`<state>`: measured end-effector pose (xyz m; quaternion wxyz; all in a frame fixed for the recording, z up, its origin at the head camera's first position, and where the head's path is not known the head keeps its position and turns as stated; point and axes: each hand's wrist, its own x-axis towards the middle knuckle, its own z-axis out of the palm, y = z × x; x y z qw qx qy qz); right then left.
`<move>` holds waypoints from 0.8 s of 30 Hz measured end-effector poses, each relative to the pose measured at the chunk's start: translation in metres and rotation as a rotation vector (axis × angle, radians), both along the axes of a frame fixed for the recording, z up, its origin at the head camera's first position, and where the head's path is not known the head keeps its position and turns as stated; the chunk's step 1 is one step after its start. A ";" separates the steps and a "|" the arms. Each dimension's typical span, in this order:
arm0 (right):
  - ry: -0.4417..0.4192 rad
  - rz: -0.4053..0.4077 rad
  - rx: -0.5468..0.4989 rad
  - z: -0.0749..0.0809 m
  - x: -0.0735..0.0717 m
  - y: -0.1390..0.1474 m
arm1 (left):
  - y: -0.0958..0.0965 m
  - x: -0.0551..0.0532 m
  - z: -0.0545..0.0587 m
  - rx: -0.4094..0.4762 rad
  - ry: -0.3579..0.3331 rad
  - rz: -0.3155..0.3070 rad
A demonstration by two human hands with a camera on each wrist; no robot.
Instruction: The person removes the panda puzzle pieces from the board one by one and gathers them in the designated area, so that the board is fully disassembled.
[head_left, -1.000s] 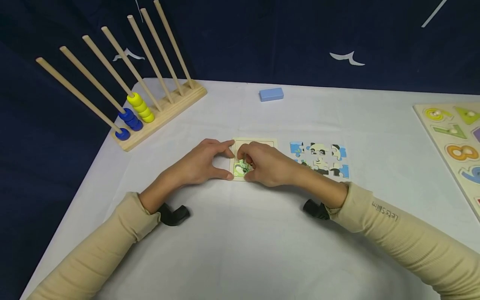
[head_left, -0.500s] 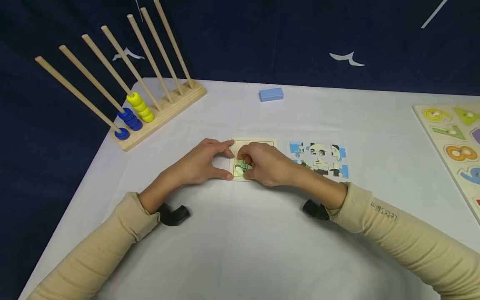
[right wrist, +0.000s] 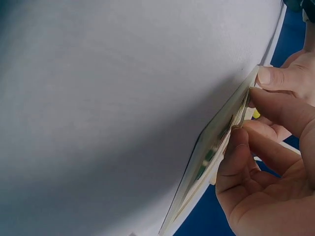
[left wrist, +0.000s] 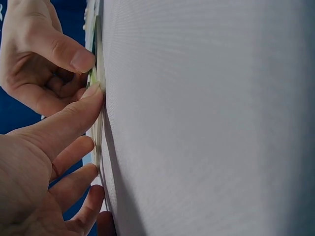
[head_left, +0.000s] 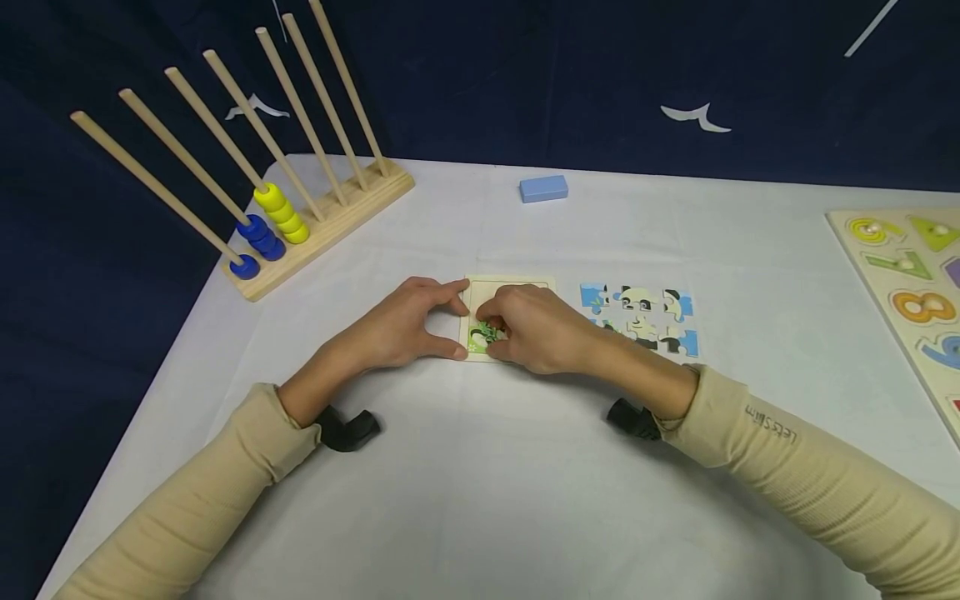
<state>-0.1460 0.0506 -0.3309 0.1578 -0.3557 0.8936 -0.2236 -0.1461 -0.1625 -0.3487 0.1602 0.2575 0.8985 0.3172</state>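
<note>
A small wooden puzzle tray (head_left: 512,278) lies flat on the table in the head view. Along its left edge rests my left hand (head_left: 401,325), thumb at the lower corner and fingers by the upper part. Inside the tray's lower left, my right hand (head_left: 536,327) pinches a green puzzle piece (head_left: 480,337) with thumb and fingertips; the hand covers part of it. From the right wrist view, the right fingers (right wrist: 236,152) meet at a thin edge over the tray. Loose panda puzzle pieces (head_left: 636,298) lie to the right, partly behind the right wrist.
A wooden peg abacus (head_left: 330,229) with blue and yellow beads stands at the back left. Near the back edge is a blue block (head_left: 543,189). A number-and-shape board (head_left: 888,312) lies at the far right. White cloth (head_left: 480,483) covers the table.
My right fingers have shifted slightly on the green piece, and its visible part looks a little different. The left hand stays in place at the tray's edge.
</note>
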 end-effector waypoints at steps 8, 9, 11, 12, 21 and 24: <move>0.010 0.029 -0.045 0.000 -0.002 0.004 | 0.000 0.000 0.000 0.001 -0.001 -0.002; 0.004 0.026 -0.055 0.001 -0.001 0.005 | 0.000 0.000 0.000 0.000 -0.001 -0.004; -0.015 0.014 -0.076 0.001 0.000 0.007 | 0.000 0.000 0.000 -0.003 -0.002 -0.004; -0.022 0.009 -0.085 0.001 0.000 0.009 | 0.000 0.000 0.000 -0.002 0.001 -0.006; -0.021 -0.014 -0.124 0.001 0.006 0.033 | 0.000 0.001 0.001 -0.009 0.005 -0.001; -0.015 -0.013 -0.124 0.000 0.008 0.042 | 0.001 0.001 0.001 -0.010 0.004 0.006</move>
